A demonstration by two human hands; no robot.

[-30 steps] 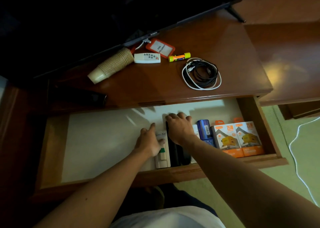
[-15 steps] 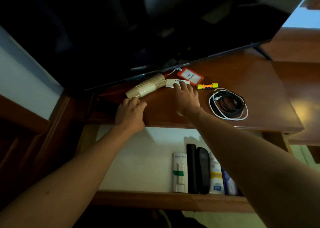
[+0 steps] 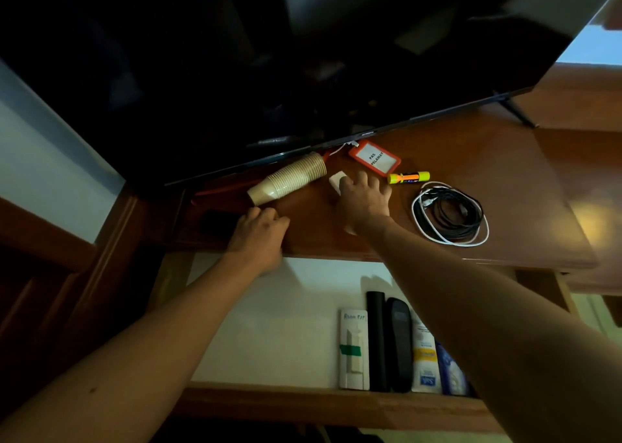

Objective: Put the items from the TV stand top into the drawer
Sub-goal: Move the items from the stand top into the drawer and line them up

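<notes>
My right hand (image 3: 365,203) lies over a small white remote (image 3: 336,181) on the TV stand top (image 3: 505,173), fingers closed around it so only one end shows. A little to the left, my left hand (image 3: 259,235) hovers at the stand's front edge with bent fingers, holding nothing. It sits just below a lying stack of paper cups (image 3: 289,182) and beside a dark object (image 3: 215,224). An orange ID tag (image 3: 374,157), a yellow-orange marker (image 3: 409,176) and a coil of black and white cables (image 3: 451,212) also lie on top. The white-lined drawer (image 3: 269,325) stands open below.
In the drawer, a white remote with green tape (image 3: 351,348), a black tube (image 3: 377,338), a black remote (image 3: 399,341) and two small bottles (image 3: 425,355) lie side by side at the front right. The TV (image 3: 303,55) overhangs the back of the stand.
Both hands rose from the drawer to the stand top. My right hand now covers the white remote and has shifted it slightly. My left hand has moved a little rightwards.
</notes>
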